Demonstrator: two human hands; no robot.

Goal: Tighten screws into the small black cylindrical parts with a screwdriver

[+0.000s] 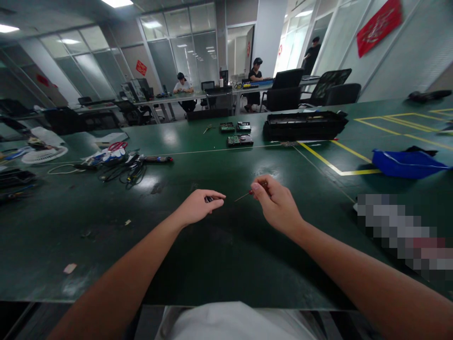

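Metal-shafted, a slender screwdriver juts from pinching right fingers; left fingers clasp a glinting piece.

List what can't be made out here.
Head view:
Small item: mostly hidden inside the left hand.
Screwdriver: handle mostly covered by the right hand.
Object at right: masked by pixelation.
Black item at left: cut off by the frame edge.
Front hard drive: markings too small to read.
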